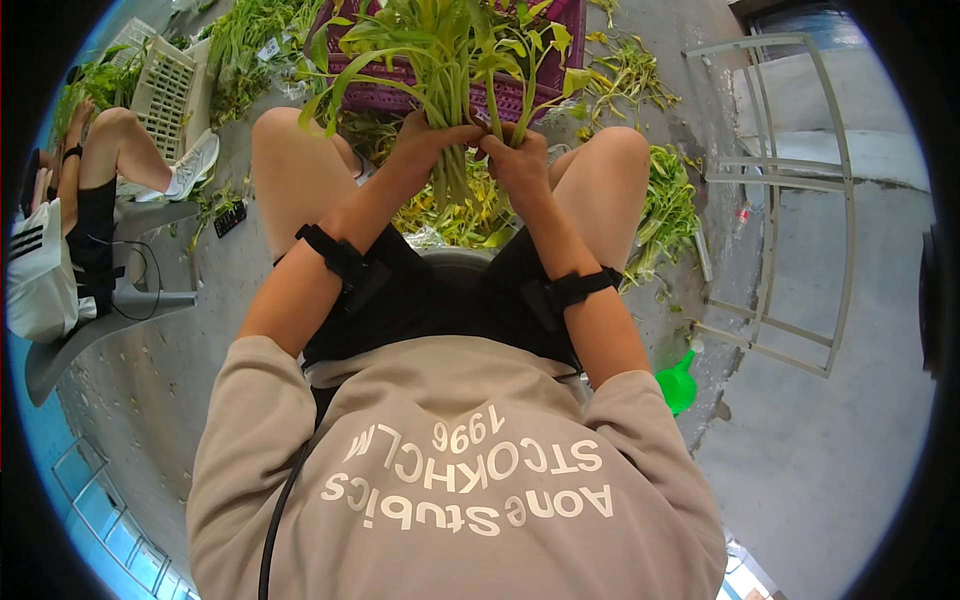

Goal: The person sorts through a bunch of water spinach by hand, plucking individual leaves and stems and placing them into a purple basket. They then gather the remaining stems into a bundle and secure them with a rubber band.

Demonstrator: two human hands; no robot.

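Note:
My left hand (428, 146) is closed around the stems of a thick bunch of leafy greens (447, 90), which look like water spinach. The leaves point away from me, and the cut stem ends hang below the fist. Close beside it, my right hand (516, 165) grips a smaller bunch of the same greens (512, 85). The fingers of both hands nearly meet between the two bunches. Behind the greens stands a purple plastic crate (385, 92), partly hidden by the leaves. Yellow and green trimmings (465, 212) lie on the floor between my legs.
More greens (662, 215) lie beside my right leg, near a metal frame (845, 180) and a green funnel (677, 385). At the far left, a person sits on a grey chair (160, 302) by a pale crate (168, 95). Another heap of greens (245, 55) lies beyond that crate.

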